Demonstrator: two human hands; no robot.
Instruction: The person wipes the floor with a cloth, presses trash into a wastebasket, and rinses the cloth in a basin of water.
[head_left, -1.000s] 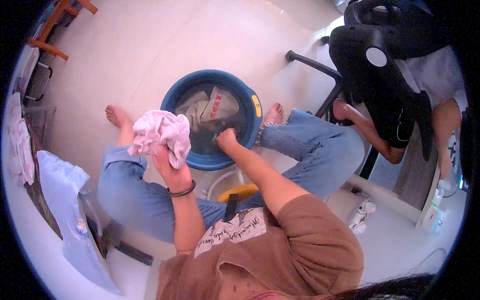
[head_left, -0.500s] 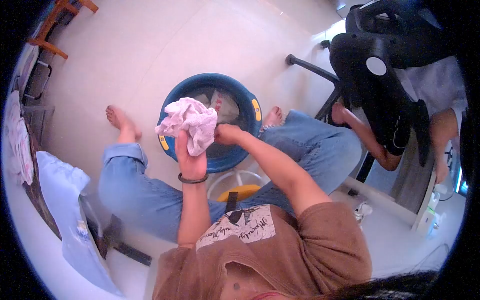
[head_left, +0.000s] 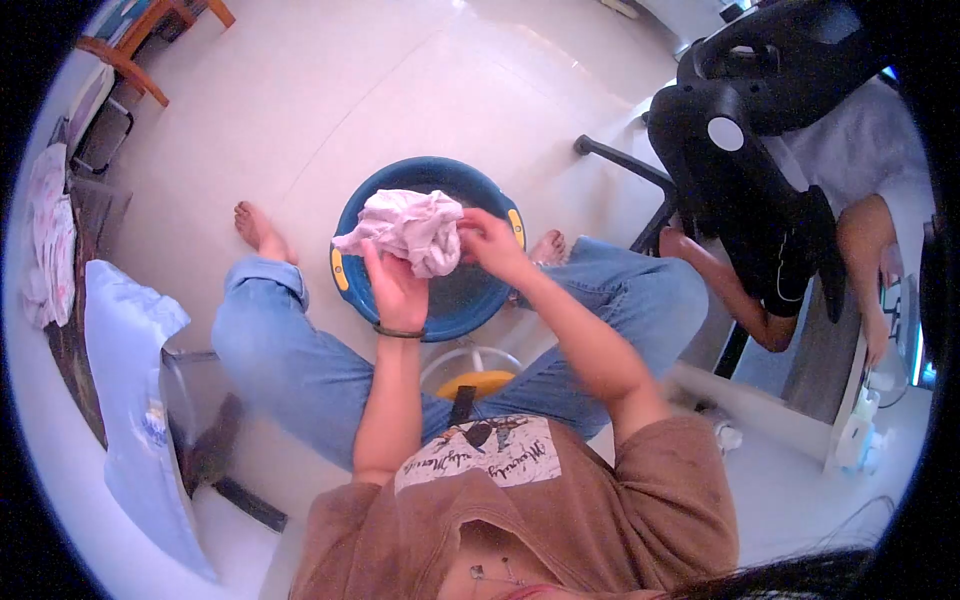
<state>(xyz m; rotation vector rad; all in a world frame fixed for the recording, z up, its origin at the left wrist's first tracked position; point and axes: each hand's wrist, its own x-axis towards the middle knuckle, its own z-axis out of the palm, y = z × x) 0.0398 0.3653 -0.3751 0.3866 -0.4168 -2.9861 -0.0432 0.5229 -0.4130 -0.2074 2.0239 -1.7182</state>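
A bunched, pale pink cloth [head_left: 410, 228] is held above a blue basin [head_left: 365, 190] with yellow handles. My left hand [head_left: 400, 292] supports it from below, palm turned up and thumb raised along its near side; some fingers are hidden under the folds. At the cloth's right edge, the bent fingers of my right hand [head_left: 490, 243] pinch the fabric. Dark water [head_left: 468, 292] shows in the basin below. A dark band [head_left: 398, 331] circles my left wrist.
My bent knees flank the basin, with a yellow-seated stool [head_left: 475, 384] under me. A black office chair [head_left: 735, 170] with a seated person stands at right. Light blue fabric [head_left: 130, 350] hangs at left, and a wooden stool [head_left: 125, 65] stands at upper left.
My right hand has risen from beside the basin's inside to the cloth's right edge. The cloth has shifted right and hides the white-and-red item seen in the basin before. The camera view has shifted slightly.
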